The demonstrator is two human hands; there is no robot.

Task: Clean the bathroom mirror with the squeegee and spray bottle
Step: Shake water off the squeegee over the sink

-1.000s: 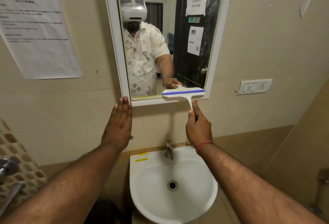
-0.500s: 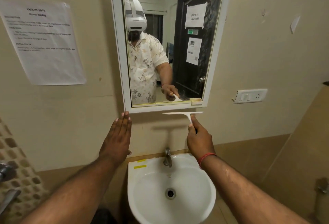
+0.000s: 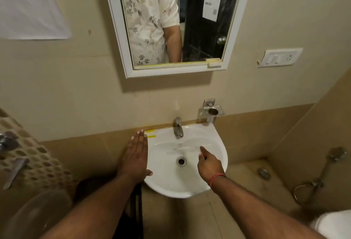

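I am judging this to be a pause between strokes. The tool is off the glass and down over the basin, perhaps to shed water, though I am not seeing any drips.

My left hand (image 3: 135, 156) is hovering flat at about nine o'clock of the drain, over the left rim of the sink (image 3: 218, 144). Its fingers (image 3: 139, 140) are lying straight and pressed together, pointing toward twelve o'clock and gripping nothing. Whether the palm is touching the rim I cannot tell.

The squeegee (image 3: 190, 148) is hanging crosswise over the bowl between the tap (image 3: 178, 127) and the drain. It is blurred and pale against the white, so I cannot tell whether its blade is touching the porcelain.

My right hand (image 3: 209, 163) is sitting at about three o'clock of the drain. Its fingers (image 3: 202, 153) are curling tightly round the short handle, which is pointing toward eleven o'clock.

The mirror (image 3: 171, 20) is hanging at twelve o'clock, well above the sink. I am not seeing the spray bottle anywhere.

Next, I am expecting to lift the blade back to the top of the glass and press it flat.
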